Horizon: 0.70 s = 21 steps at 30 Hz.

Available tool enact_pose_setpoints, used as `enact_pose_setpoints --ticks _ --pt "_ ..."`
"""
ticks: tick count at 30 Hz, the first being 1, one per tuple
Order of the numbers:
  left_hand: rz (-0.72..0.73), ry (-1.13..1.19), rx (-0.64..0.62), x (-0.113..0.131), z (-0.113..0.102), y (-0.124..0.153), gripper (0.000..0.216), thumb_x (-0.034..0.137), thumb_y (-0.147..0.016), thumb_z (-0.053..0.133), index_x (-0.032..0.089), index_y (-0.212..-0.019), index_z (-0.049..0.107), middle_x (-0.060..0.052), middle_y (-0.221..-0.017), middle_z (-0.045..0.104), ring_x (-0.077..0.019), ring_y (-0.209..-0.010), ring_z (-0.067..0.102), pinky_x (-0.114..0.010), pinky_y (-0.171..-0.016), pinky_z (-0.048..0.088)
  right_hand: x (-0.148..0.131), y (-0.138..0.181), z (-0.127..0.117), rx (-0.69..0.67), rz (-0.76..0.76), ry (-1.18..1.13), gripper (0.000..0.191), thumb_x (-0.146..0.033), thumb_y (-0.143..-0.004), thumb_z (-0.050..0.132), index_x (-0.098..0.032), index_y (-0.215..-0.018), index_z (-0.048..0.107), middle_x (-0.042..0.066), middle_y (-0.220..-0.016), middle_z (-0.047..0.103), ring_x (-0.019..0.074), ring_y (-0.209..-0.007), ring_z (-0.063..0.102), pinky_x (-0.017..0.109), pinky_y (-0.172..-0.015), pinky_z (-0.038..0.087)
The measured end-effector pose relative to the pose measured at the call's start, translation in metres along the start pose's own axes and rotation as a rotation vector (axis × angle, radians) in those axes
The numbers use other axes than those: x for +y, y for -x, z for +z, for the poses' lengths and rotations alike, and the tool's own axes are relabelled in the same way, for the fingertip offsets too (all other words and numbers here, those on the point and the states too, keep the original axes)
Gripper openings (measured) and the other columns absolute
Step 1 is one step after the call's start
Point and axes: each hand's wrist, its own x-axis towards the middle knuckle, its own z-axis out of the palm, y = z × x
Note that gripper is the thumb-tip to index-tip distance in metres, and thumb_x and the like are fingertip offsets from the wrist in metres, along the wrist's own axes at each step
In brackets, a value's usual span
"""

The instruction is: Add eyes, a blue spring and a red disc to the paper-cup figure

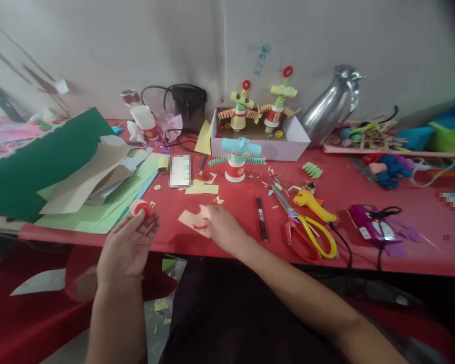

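Note:
My left hand (131, 245), raised at the table's front edge, pinches a small round red piece (143, 208) with a pale disc beside it; their exact kind I cannot make out. The fingers of my right hand (223, 227) are closed on a pale pink paper scrap (195, 220) with cut edges, low over the red tabletop. Beyond my hands stands a paper-cup figure (235, 168) with a blue rolled-paper top and green folded arms. A black pen (262, 218) lies right of my right hand, and yellow-and-red-handled scissors (307, 232) lie farther right.
Two more paper figures (239, 116) stand in a white box (258, 150) at the back. A steel jug (328, 108) is beside it. A yellow glue gun (314, 205) and purple box (373, 225) lie right; coloured paper sheets (94, 210) and a green board (41, 164) are left.

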Motion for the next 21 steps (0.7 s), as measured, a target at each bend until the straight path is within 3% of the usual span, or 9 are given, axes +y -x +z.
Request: enact_pose_setpoints --ticks 2,4,6,8,10,13,17,21 --pt "0.005 -0.003 -0.014 0.004 -0.005 0.001 0.017 0.015 -0.063 0.082 0.023 -0.067 0.068 0.006 -0.072 0.075 -0.0158 -0.076 0.073 -0.030 -0.078 0.060 -0.018 -0.021 0.013 -0.008 -0.041 -0.052 0.040 -0.017 -0.095 0.051 -0.010 -0.134 0.052 0.019 -0.123 0.061 0.0264 -0.113 0.060 0.036 -0.092 0.049" --pt "-0.024 -0.028 -0.035 -0.001 -0.004 0.004 0.019 0.017 -0.061 0.085 0.023 -0.067 0.068 0.006 -0.072 0.075 -0.0166 -0.078 0.073 -0.031 -0.079 0.060 -0.031 -0.035 0.019 0.005 -0.063 -0.092 0.047 -0.020 -0.095 0.051 -0.009 -0.141 0.045 0.021 -0.131 0.056 0.0257 -0.115 0.059 0.035 -0.092 0.050" --pt "-0.081 -0.085 -0.050 -0.012 0.001 0.007 0.021 0.021 -0.058 0.088 0.021 -0.067 0.068 0.004 -0.074 0.075 -0.0162 -0.078 0.073 -0.030 -0.080 0.059 -0.032 -0.033 0.016 0.064 -0.102 -0.134 0.054 -0.019 -0.095 0.049 -0.010 -0.147 0.036 0.022 -0.139 0.050 0.0254 -0.120 0.056 0.036 -0.094 0.049" --pt "-0.162 -0.192 -0.083 -0.025 0.010 0.011 0.025 0.026 -0.057 0.090 0.018 -0.068 0.069 0.001 -0.072 0.074 -0.0130 -0.071 0.070 -0.023 -0.071 0.056 -0.020 -0.019 0.005 0.183 -0.153 -0.208 0.049 -0.016 -0.096 0.045 -0.011 -0.144 0.042 0.020 -0.138 0.051 0.0248 -0.122 0.055 0.038 -0.098 0.047" --pt "-0.230 -0.320 -0.173 -0.040 0.023 0.014 0.029 0.032 -0.057 0.091 0.015 -0.069 0.070 0.000 -0.065 0.070 -0.0090 -0.059 0.064 -0.017 -0.057 0.048 -0.001 0.002 -0.010 0.266 -0.104 -0.349 0.032 -0.021 -0.098 0.043 -0.016 -0.122 0.062 0.012 -0.117 0.065 0.0211 -0.107 0.062 0.035 -0.094 0.048" --pt "-0.263 -0.448 -0.366 -0.059 0.046 0.019 0.032 0.038 -0.061 0.088 0.014 -0.066 0.068 -0.001 -0.056 0.065 -0.0077 -0.053 0.056 -0.016 -0.051 0.040 0.026 0.029 -0.032 0.198 0.063 -0.659 0.028 -0.040 -0.096 0.050 -0.019 -0.103 0.069 0.004 -0.090 0.071 0.0147 -0.073 0.065 0.027 -0.067 0.050" --pt "-0.265 -0.544 -0.532 -0.077 0.071 0.023 0.028 0.039 -0.069 0.083 0.014 -0.071 0.071 -0.002 -0.059 0.066 -0.0086 -0.054 0.055 -0.018 -0.053 0.039 0.043 0.039 -0.043 0.220 0.132 -0.779 0.022 -0.040 -0.082 0.066 -0.019 -0.088 0.072 0.001 -0.084 0.072 0.0130 -0.072 0.062 0.024 -0.063 0.046" --pt "-0.253 -0.548 -0.561 -0.081 0.079 0.024 0.025 0.033 -0.069 0.083 0.015 -0.085 0.075 -0.001 -0.064 0.066 -0.0097 -0.057 0.058 -0.020 -0.055 0.040 0.048 0.034 -0.045 0.270 0.245 -0.908 0.022 -0.040 -0.078 0.067 -0.018 -0.078 0.069 -0.001 -0.068 0.067 0.0106 -0.059 0.057 0.022 -0.052 0.042"
